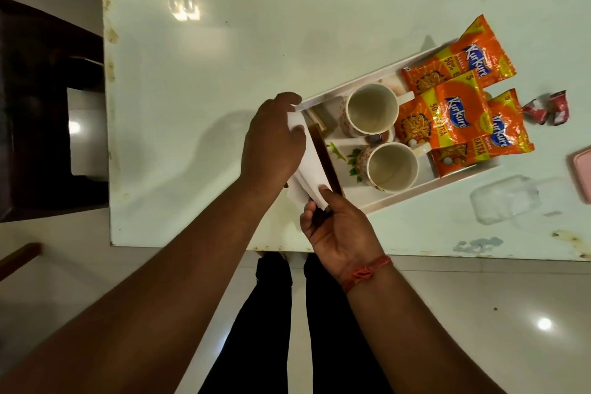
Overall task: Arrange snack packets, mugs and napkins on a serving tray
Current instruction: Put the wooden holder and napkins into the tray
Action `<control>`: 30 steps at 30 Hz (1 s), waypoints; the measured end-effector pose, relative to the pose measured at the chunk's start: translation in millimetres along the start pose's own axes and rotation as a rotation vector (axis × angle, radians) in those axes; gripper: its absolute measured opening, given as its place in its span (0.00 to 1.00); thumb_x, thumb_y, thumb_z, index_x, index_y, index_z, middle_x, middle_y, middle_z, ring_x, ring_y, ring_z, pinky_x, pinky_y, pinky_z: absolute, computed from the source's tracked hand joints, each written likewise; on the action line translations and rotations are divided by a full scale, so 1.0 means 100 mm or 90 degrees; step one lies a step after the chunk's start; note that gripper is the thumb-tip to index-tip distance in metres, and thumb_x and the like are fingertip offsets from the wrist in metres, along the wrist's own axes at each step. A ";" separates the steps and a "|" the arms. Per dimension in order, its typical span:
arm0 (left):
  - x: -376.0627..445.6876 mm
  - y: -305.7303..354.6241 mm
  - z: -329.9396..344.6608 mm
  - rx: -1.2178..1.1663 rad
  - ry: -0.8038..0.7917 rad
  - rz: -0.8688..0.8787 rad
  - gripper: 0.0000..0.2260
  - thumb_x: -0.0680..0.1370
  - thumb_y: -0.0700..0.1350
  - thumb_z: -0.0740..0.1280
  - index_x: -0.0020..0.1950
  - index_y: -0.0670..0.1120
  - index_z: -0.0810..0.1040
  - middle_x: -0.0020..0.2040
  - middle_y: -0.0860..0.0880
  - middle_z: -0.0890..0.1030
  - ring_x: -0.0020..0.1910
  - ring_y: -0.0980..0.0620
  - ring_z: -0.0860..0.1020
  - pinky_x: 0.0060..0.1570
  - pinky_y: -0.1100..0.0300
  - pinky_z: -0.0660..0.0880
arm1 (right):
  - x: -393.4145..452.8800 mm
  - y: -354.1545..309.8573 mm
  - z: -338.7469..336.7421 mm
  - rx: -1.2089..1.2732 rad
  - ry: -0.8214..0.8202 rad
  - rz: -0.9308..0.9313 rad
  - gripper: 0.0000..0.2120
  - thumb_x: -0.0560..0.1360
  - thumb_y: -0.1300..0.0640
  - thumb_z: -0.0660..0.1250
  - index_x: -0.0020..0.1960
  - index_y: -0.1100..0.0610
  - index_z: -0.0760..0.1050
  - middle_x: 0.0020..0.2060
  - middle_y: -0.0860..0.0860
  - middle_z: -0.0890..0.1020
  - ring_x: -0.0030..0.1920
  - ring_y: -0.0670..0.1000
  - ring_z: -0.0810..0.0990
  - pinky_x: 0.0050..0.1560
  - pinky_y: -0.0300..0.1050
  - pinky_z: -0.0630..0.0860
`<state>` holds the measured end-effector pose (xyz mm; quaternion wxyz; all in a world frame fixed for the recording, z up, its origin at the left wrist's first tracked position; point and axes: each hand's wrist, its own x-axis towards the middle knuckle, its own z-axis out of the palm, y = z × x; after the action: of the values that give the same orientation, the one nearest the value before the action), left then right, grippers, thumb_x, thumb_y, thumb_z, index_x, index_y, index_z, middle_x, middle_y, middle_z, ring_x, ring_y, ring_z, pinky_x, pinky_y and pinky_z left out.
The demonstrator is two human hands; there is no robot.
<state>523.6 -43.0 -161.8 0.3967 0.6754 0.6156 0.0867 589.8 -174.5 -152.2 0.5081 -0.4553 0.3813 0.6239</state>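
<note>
Napkins (308, 166) over tray (425, 184) edge

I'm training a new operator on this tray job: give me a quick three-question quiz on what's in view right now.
1. How many mugs stand in the serving tray?
2. True or false: the orange snack packets lie at the tray's far right end, beyond the mugs.
3. What do both hands hold? A) a mug B) white napkins C) a pink lid

Key:
1. Two: the upper mug and the lower mug, both upright and empty.
2. True.
3. B: the left hand and right hand grip the napkins at the tray's near left end.
</note>
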 end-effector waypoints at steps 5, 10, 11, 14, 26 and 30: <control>0.05 0.09 0.10 0.115 -0.048 0.051 0.16 0.76 0.39 0.66 0.63 0.50 0.75 0.60 0.49 0.75 0.51 0.48 0.79 0.50 0.53 0.77 | 0.06 -0.04 -0.09 0.030 0.052 0.007 0.03 0.79 0.62 0.66 0.51 0.61 0.75 0.28 0.57 0.82 0.26 0.51 0.80 0.27 0.40 0.77; 0.11 0.11 0.20 0.174 -0.093 0.058 0.18 0.74 0.37 0.63 0.63 0.49 0.75 0.60 0.47 0.73 0.50 0.44 0.79 0.52 0.49 0.76 | 0.16 -0.10 -0.14 0.029 0.074 -0.001 0.03 0.79 0.61 0.64 0.51 0.61 0.76 0.31 0.57 0.82 0.27 0.50 0.79 0.26 0.39 0.76; 0.12 0.11 0.22 0.181 -0.098 0.057 0.18 0.74 0.37 0.63 0.63 0.49 0.75 0.60 0.46 0.73 0.49 0.44 0.79 0.51 0.50 0.75 | 0.18 -0.11 -0.15 0.026 0.080 0.000 0.04 0.79 0.61 0.64 0.51 0.61 0.76 0.32 0.57 0.81 0.27 0.50 0.79 0.26 0.39 0.76; 0.14 0.07 0.27 0.203 -0.116 0.050 0.18 0.74 0.38 0.63 0.62 0.49 0.75 0.60 0.46 0.73 0.49 0.43 0.79 0.48 0.53 0.74 | 0.23 -0.13 -0.14 0.007 0.106 0.000 0.05 0.79 0.61 0.64 0.51 0.62 0.76 0.33 0.57 0.80 0.27 0.50 0.78 0.26 0.39 0.77; -0.26 -0.18 0.32 0.016 0.076 -0.055 0.19 0.78 0.45 0.66 0.70 0.46 0.71 0.66 0.45 0.74 0.66 0.44 0.71 0.65 0.51 0.69 | -0.07 -0.19 -0.38 -0.189 0.181 -0.072 0.05 0.77 0.56 0.66 0.49 0.57 0.75 0.45 0.56 0.76 0.35 0.53 0.81 0.27 0.41 0.75; -0.59 -0.34 0.34 -0.090 0.070 -0.163 0.24 0.79 0.48 0.65 0.74 0.47 0.66 0.73 0.46 0.68 0.73 0.46 0.65 0.65 0.58 0.62 | -0.26 -0.26 -0.44 -0.540 0.135 -0.296 0.03 0.76 0.54 0.66 0.50 0.50 0.76 0.45 0.50 0.80 0.38 0.48 0.83 0.30 0.41 0.77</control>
<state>504.4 -113.1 -184.8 0.4170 0.5557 0.7099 0.1152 625.2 -218.0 -140.4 0.3620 -0.7560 0.0318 0.5444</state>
